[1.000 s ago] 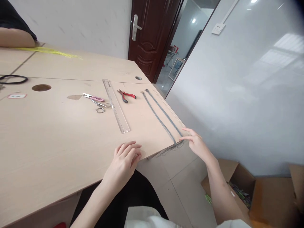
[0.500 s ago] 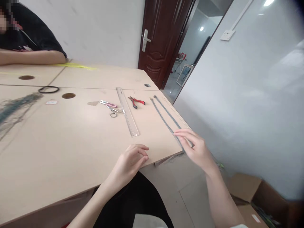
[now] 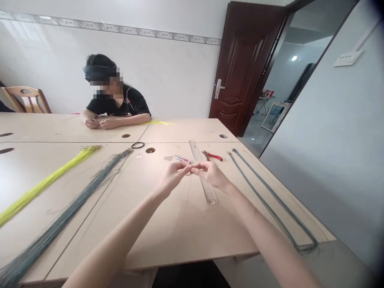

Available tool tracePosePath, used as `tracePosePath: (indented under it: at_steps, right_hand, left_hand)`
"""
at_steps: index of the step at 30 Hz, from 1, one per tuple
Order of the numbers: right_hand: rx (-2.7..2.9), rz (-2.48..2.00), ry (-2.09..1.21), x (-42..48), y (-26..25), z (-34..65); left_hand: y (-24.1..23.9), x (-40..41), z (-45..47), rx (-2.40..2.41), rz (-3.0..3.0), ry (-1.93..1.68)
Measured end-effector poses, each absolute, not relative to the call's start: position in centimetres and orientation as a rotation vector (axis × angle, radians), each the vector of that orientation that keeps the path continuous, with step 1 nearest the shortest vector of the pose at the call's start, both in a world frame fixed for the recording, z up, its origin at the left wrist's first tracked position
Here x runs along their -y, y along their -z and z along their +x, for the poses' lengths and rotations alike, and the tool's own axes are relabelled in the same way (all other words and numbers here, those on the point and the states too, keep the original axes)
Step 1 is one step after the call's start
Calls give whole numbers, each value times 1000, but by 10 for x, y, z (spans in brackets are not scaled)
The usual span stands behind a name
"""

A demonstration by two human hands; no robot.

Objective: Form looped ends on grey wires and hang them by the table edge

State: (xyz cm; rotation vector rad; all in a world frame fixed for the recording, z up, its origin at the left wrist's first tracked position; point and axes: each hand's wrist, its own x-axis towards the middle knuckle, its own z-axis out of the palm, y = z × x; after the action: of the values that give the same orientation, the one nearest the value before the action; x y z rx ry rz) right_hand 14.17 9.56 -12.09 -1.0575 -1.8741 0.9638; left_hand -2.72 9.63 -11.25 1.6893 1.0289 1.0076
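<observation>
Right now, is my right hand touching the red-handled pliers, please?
Cannot tell. The head view shows your right hand overlapping the red-handled pliers and covering part of them, so any contact or gap there is hidden.

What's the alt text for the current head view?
A bare left hand and right hand, fingertips close together over a clear plastic ruler on a pale wood table; anything held is too small to tell. Red-and-black pliers lie beyond, yellow strands and grey-blue strands left, two grey-blue cords right.
</observation>
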Motion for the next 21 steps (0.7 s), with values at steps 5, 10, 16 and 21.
tracePosePath:
  at_steps: [5,10,16,21]
  right_hand:
    - [1791,-1036,-1054,-110,150,134]
    - [1688,-1085,-1055,-106,158,135]
    - [1642,-1149,-1074,-104,158,138]
    - [1632,-1183,-1110,-102,161,135]
  left_hand:
    - [141,-105,-32,-1024,1597,-947]
    - [165,-103,-30,-1020,1514,-882]
    - [169,-99,-25,-1083,1671,-850]
    - [166,-96,-27,-1262,1939,-849]
